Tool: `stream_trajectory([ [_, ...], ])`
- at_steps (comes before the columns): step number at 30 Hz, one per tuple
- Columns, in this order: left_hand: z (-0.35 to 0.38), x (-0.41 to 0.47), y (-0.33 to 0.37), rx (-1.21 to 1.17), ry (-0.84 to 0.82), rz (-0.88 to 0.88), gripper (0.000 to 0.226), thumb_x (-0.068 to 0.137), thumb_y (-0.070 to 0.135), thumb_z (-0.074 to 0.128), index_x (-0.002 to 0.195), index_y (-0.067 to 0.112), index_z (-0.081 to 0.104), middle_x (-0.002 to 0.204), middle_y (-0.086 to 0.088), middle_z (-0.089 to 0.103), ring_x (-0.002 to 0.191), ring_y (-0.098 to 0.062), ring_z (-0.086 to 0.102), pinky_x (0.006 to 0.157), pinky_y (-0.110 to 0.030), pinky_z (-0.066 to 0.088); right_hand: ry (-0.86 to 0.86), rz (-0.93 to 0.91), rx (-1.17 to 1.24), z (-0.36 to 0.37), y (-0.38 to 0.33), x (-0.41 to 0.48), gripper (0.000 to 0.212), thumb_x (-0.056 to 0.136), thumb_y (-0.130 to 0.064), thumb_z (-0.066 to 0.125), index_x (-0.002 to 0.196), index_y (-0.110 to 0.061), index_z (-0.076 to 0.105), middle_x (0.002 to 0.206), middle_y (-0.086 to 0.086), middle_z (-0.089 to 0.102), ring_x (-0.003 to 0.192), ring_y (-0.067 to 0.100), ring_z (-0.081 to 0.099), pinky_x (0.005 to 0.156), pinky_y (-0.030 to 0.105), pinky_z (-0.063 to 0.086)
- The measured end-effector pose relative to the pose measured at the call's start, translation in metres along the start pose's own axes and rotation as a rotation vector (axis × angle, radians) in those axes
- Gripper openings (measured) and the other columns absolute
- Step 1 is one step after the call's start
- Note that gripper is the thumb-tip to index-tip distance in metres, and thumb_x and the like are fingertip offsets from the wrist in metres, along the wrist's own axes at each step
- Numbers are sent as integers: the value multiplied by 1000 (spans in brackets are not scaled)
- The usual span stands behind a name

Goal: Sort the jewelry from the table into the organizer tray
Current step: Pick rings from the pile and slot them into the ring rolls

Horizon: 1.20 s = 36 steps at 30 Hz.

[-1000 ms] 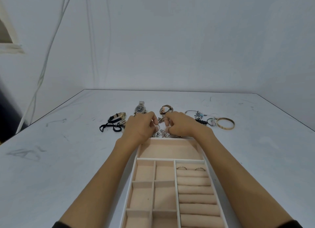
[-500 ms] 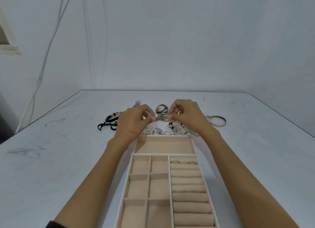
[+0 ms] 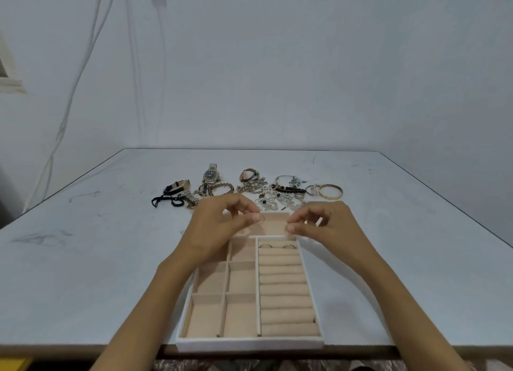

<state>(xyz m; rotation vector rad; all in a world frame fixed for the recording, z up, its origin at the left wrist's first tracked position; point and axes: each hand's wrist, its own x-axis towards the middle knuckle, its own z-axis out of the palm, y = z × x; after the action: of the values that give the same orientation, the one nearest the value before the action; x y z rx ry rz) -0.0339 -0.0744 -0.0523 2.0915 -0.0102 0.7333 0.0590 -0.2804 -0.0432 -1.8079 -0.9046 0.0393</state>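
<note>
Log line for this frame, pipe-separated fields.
left hand: pinches thin ring | right hand: pinches gold ring | both above organizer tray | two rings seated inside

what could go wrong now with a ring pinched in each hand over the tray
The left hand and right hand pinch a thin ring and a gold ring by fingertips only; either could slip into a wrong compartment. The tray sits at the near edge of the table, so a forearm nudge might push it off.

Our left hand point(image 3: 219, 226) and right hand point(image 3: 330, 226) have left the pile point(image 3: 277, 198) and hang apart above the tray point(image 3: 249, 345). One now pinches a ring point(image 3: 262, 218), the other a second ring point(image 3: 286, 229).
</note>
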Motion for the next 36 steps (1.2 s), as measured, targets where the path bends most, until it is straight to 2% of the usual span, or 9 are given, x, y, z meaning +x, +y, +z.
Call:
stream_trajectory([
  [3, 3, -7, 4, -2, -36, 0, 8, 76, 20, 79, 77, 25, 74, 77, 5, 70, 71, -11, 60, 71, -15, 46, -64, 17, -12, 0, 1, -13, 9, 70, -17, 83, 71, -22, 76, 65, -12, 66, 61, 4, 46, 55, 12, 34],
  [6, 3, -10, 3, 9, -62, 15, 5, 77, 23, 78, 79, 24, 73, 76, 4, 69, 73, -16, 60, 71, -16, 46, -106, 10, -18, 2, 0, -19, 10, 70, -16, 83, 70, -23, 76, 69, -9, 69, 62, 4, 47, 56, 14, 35],
  [15, 0, -10, 2, 64, -63, 44, 5, 78, 24, 78, 79, 25, 73, 74, 10, 69, 70, -9, 60, 71, -14, 46, -109, -1, -96, 4, 2, -20, 12, 70, -13, 82, 70, -23, 75, 81, -6, 67, 77, 14, 51, 64, 13, 35],
  [22, 0, -10, 0, 64, -72, 45, 11, 74, 35, 73, 80, 27, 73, 76, 10, 70, 72, -11, 62, 72, -16, 47, -160, 2, -98, 3, 5, -19, 10, 77, -11, 76, 72, -20, 74, 85, -4, 64, 74, 9, 50, 64, 14, 35],
  [26, -1, -10, -1, 80, -80, 52, 15, 73, 41, 71, 80, 28, 73, 77, 11, 70, 73, -11, 63, 73, -21, 49, -102, -5, -86, 1, 6, -17, 7, 83, -17, 72, 76, -18, 74, 85, -5, 66, 75, 19, 52, 62, 15, 36],
  [34, 0, -10, 0, 82, -89, 38, 10, 74, 36, 72, 79, 28, 72, 76, 10, 69, 73, -11, 62, 74, -24, 49, -133, 26, -94, 3, 5, -18, 10, 76, -19, 77, 76, -28, 73, 87, -10, 65, 75, 6, 50, 67, 9, 36],
  [36, 0, -10, 0, 90, -94, 40, 11, 74, 37, 72, 79, 27, 72, 75, 10, 69, 71, -9, 60, 72, -21, 47, -135, 27, -104, 4, 5, -19, 11, 76, -18, 77, 77, -28, 74, 87, -10, 63, 75, 4, 49, 67, 9, 36],
])
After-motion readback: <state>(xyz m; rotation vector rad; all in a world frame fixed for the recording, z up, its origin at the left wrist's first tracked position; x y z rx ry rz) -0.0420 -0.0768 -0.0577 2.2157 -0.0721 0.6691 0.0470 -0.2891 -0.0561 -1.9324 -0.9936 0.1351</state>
